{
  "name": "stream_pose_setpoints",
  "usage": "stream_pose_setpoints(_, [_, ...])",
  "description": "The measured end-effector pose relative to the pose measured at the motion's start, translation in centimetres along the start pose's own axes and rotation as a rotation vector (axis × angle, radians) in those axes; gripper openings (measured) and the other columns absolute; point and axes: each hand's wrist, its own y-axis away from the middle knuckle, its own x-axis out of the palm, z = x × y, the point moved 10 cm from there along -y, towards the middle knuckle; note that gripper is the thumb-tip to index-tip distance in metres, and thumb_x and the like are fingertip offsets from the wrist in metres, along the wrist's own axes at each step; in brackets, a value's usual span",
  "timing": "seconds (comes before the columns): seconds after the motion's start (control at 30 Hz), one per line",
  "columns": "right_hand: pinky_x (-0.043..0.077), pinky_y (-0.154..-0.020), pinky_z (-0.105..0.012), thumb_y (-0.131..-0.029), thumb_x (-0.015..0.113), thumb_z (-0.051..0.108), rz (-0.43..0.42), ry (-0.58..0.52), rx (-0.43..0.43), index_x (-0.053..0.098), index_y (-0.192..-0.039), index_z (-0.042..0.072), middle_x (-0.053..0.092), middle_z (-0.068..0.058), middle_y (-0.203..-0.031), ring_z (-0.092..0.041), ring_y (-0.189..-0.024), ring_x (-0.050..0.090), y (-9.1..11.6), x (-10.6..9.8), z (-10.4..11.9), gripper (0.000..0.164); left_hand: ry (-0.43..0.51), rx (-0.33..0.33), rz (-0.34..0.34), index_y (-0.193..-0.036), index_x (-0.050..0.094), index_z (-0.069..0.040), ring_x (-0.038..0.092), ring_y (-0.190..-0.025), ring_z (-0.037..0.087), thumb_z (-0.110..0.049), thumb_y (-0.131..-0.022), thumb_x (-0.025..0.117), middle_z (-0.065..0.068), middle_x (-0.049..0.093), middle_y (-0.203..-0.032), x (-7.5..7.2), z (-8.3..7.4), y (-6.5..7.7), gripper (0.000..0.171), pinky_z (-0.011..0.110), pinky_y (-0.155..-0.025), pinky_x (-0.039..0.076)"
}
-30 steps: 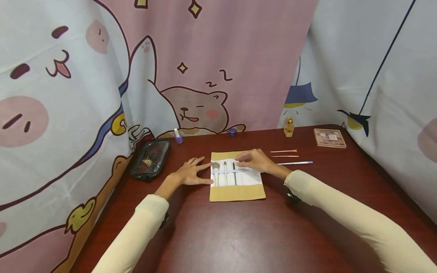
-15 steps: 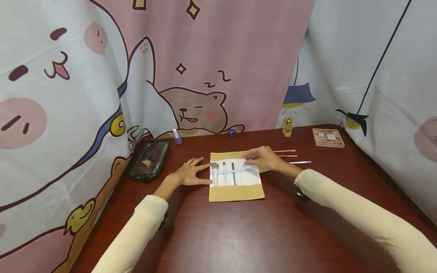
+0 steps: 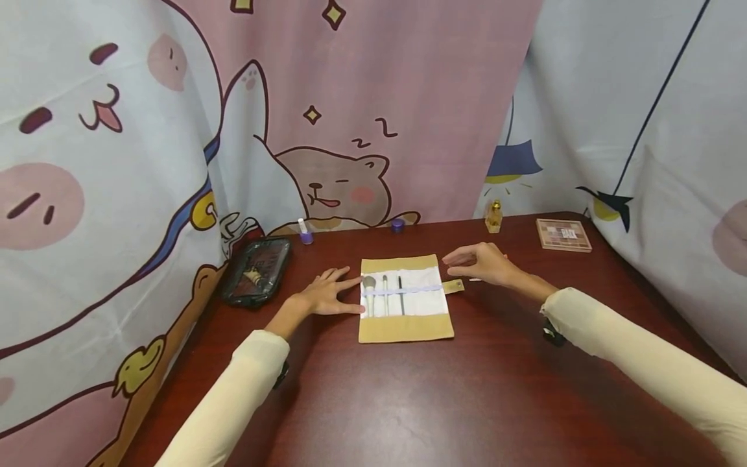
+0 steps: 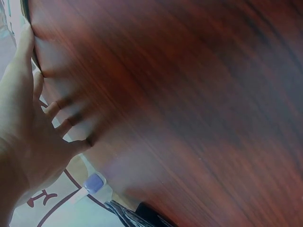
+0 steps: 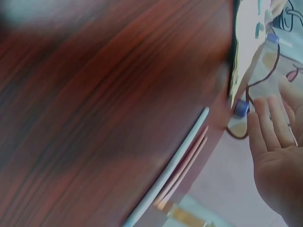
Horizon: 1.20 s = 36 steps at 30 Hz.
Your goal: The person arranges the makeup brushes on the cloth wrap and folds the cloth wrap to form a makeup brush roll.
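A tan makeup brush roll (image 3: 405,329) lies unfolded on the table, a snap tab (image 3: 454,286) sticking out at its right. Under its lavender elastic sit a fluffy brush (image 3: 369,295), a slimmer pale brush (image 3: 385,295) and a dark thin brush (image 3: 401,295). With fingers spread, my left hand (image 3: 323,295) touches the roll's left edge. My right hand (image 3: 487,264) is over the table right of the roll, fingers extended and holding nothing. Beneath it, the right wrist view shows a pale-handled brush (image 5: 165,172) beside two thin pink brushes (image 5: 182,165), mostly hidden in the head view.
At the left lies a black-edged clear pouch (image 3: 257,269) with a small item inside. Along the back stand a purple nail polish bottle (image 3: 305,232), a small purple jar (image 3: 397,225) and a gold perfume bottle (image 3: 493,218). An eyeshadow palette (image 3: 563,235) lies at the back right.
My right hand has moved right, from over the roll's brushes to beyond its right edge, uncovering the snap tab and covering the loose brushes. The left hand stays in place.
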Motion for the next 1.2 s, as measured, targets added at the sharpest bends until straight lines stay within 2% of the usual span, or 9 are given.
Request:
stream_pose_setpoints(0.27, [0.057,-0.078,-0.018,-0.090,0.083,0.020,-0.034,0.056,0.019,0.077,-0.120,0.007,0.079,-0.006,-0.111,-0.023,-0.101,0.076,2.1,-3.1,-2.0,0.033,-0.003,-0.013,0.005,-0.164,0.032,-0.036,0.013,-0.157,0.038,-0.078,-0.089,0.057,0.009,0.016,-0.173,-0.1,0.1,0.0,0.089,0.066,-0.122,0.017])
stream_pose_setpoints(0.47, [0.056,-0.075,-0.018,-0.091,0.083,0.022,-0.053,0.087,0.051,0.077,-0.119,0.007,0.079,-0.009,-0.109,-0.022,-0.098,0.076,4.0,-4.9,-3.7,0.034,-0.009,-0.014,0.007,-0.164,0.032,-0.036,0.013,-0.157,0.039,-0.079,-0.089,0.057,0.009,0.015,-0.173,-0.1,0.1,-0.1,0.089,0.066,-0.122,0.017])
stream_pose_setpoints(0.73, [0.054,-0.074,-0.016,-0.092,0.082,0.018,-0.051,0.081,0.076,0.076,-0.117,0.003,0.078,-0.013,-0.108,-0.010,-0.095,0.074,6.1,-7.4,-6.1,0.030,-0.003,-0.020,0.019,-0.164,0.031,-0.036,0.013,-0.158,0.039,-0.079,-0.089,0.056,0.009,0.015,-0.173,-0.1,0.0,0.0,0.090,0.066,-0.122,0.017])
stream_pose_setpoints(0.9, [0.051,-0.070,-0.013,-0.090,0.083,0.015,-0.062,0.129,0.088,0.077,-0.116,0.003,0.079,-0.013,-0.106,-0.002,-0.091,0.072,7.3,-8.9,-7.4,0.029,-0.008,-0.023,0.023,-0.164,0.030,-0.036,0.012,-0.158,0.038,-0.078,-0.090,0.056,0.009,0.014,-0.173,0.0,0.0,0.1,0.089,0.065,-0.122,0.017])
stream_pose_setpoints(1.07, [0.048,-0.070,-0.015,-0.087,0.086,0.016,-0.053,0.210,0.097,0.078,-0.114,0.003,0.080,-0.009,-0.101,-0.012,-0.093,0.072,8.1,-9.7,-8.8,0.031,-0.004,-0.023,0.029,-0.165,0.030,-0.036,0.011,-0.158,0.039,-0.077,-0.090,0.056,0.009,0.014,-0.174,0.0,-0.1,0.1,0.089,0.064,-0.123,0.017])
stream_pose_setpoints(1.2, [0.045,-0.073,-0.018,-0.086,0.088,0.023,-0.028,0.255,0.132,0.080,-0.112,0.008,0.080,-0.003,-0.101,-0.017,-0.095,0.070,8.6,-9.6,-10.2,0.031,-0.008,-0.024,0.031,-0.164,0.030,-0.036,0.011,-0.158,0.038,-0.078,-0.090,0.056,0.008,0.014,-0.174,0.0,0.0,0.1,0.089,0.064,-0.123,0.017])
